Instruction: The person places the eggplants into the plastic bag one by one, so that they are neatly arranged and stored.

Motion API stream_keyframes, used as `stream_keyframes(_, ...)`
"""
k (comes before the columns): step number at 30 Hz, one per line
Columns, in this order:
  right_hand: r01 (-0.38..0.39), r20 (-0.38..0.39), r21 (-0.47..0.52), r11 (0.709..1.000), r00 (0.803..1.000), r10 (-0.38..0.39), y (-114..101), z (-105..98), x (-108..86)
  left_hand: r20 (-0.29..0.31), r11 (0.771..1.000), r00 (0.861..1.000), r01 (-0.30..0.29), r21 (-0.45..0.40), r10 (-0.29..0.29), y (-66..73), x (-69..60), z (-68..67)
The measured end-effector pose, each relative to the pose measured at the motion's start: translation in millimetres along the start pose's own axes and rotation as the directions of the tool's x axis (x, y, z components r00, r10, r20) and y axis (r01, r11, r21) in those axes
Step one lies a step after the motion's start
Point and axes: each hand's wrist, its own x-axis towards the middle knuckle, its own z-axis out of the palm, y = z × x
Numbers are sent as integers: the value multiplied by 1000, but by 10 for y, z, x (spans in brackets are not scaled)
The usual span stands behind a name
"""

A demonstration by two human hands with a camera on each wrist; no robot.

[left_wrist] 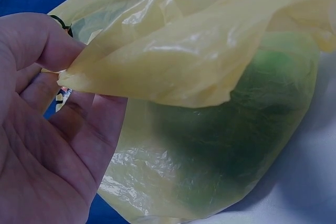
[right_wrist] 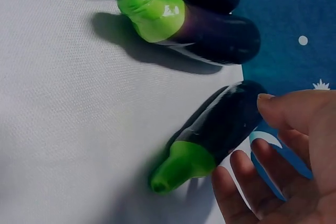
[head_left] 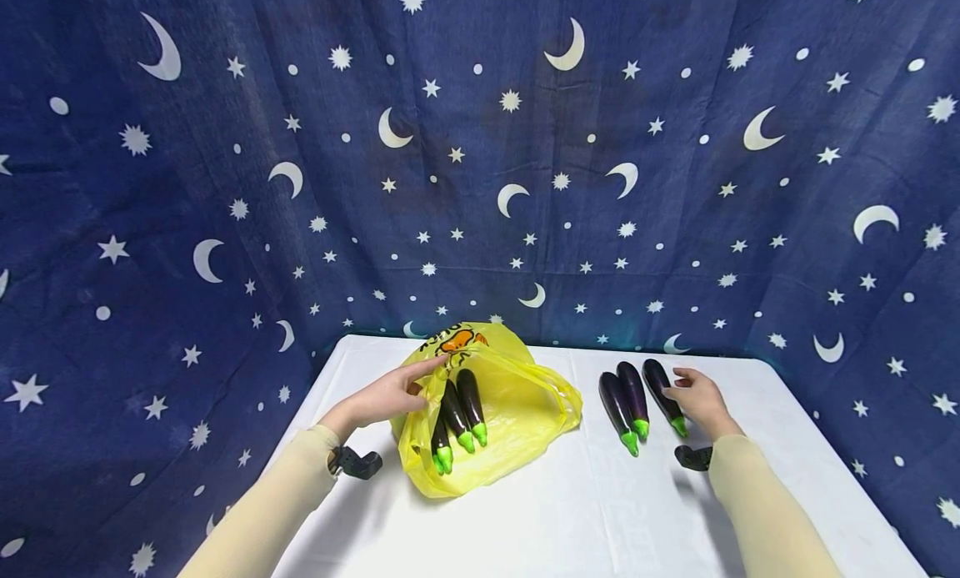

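My left hand (head_left: 386, 397) pinches the rim of a yellow plastic bag (head_left: 525, 419) between thumb and fingers. In the left wrist view the pinched bag edge (left_wrist: 157, 72) is drawn up, and a dark shape with green shows through the film. Inside the bag's mouth lie several purple eggplants (head_left: 469, 394) with green stem ends. On the right, a single eggplant (head_left: 657, 386) lies beside my right hand (head_left: 701, 401). In the right wrist view its thumb and loosely bent fingers (right_wrist: 275, 171) are spread around that eggplant (right_wrist: 223, 121), not closed on it.
Two more eggplants (head_left: 617, 404) lie close together between the bag and my right hand. Everything rests on a white-covered table (head_left: 540, 520). A dark blue curtain (head_left: 480, 169) with moons and stars hangs behind the table and along its sides.
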Motion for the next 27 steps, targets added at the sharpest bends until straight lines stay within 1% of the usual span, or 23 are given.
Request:
stream_keyframes(3,-36,0,-21,999,999,36,38,34,31,2,1000,1000,6,1,-6,10,-7,4)
stream_keyframes(6,-67,5,-14,998,998,68,58,45,42,-2,1000,1000,6,8,-6,25,-11,2)
stream_keyframes(12,-97,27,-18,995,995,97,72,35,39,-4,1000,1000,10,10,-9,25,-15,-11)
stream_keyframes(16,-101,40,-10,995,994,101,83,29,31,-3,1000,1000,10,10,-10,20,-14,-15)
stream_keyframes(20,-76,63,3,997,995,76,110,7,27,-5,1000,1000,8,11,-8,21,-9,-17)
stream_keyframes(22,-79,97,19,997,992,76,127,-15,24,-3,1000,1000,12,6,-12,24,-10,-16)
stream_keyframes(24,-94,150,40,995,985,87,145,-44,23,-1,1000,1000,16,1,-16,28,-14,-17)
stream_keyframes(26,-124,216,64,990,970,108,160,-77,16,0,1000,1000,18,-3,-18,29,-17,-17)
stream_keyframes(27,-148,252,74,986,960,125,165,-97,10,0,1000,1000,18,-1,-18,27,-19,-17)
